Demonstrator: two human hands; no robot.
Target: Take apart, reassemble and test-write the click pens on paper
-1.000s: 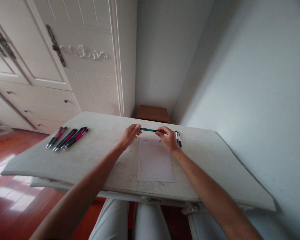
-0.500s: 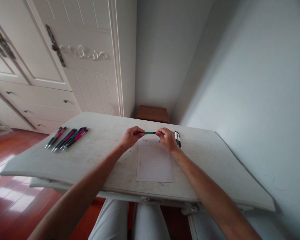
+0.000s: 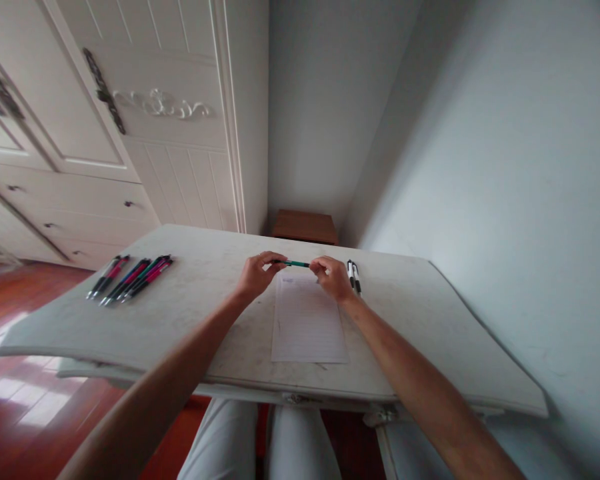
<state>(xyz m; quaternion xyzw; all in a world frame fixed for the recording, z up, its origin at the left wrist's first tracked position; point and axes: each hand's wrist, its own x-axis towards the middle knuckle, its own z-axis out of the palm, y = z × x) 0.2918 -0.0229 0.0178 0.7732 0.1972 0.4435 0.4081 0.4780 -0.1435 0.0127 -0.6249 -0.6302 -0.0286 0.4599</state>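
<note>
A green pen (image 3: pixel 297 264) is stretched level between my two hands, above the far end of a lined sheet of paper (image 3: pixel 309 327). My left hand (image 3: pixel 260 273) pinches one end of the pen between thumb and fingers. Closed around its other end is my right hand (image 3: pixel 331 275). The fingers cover both pen ends. Just right of my right hand, white-and-black pens (image 3: pixel 354 277) lie on the table, partly hidden by that hand.
Several pens with pink, blue and green barrels (image 3: pixel 135 280) lie in a group at the left of the white table (image 3: pixel 205 267). Beyond the far edge stands a brown wooden piece of furniture (image 3: pixel 305 225). A white wardrobe (image 3: pixel 180 167) rises at the left, a wall (image 3: pixel 520 200) at the right.
The pen tilts slightly, its left end now a little higher. My hands stay at its two ends. The whole view has shifted slightly.
</note>
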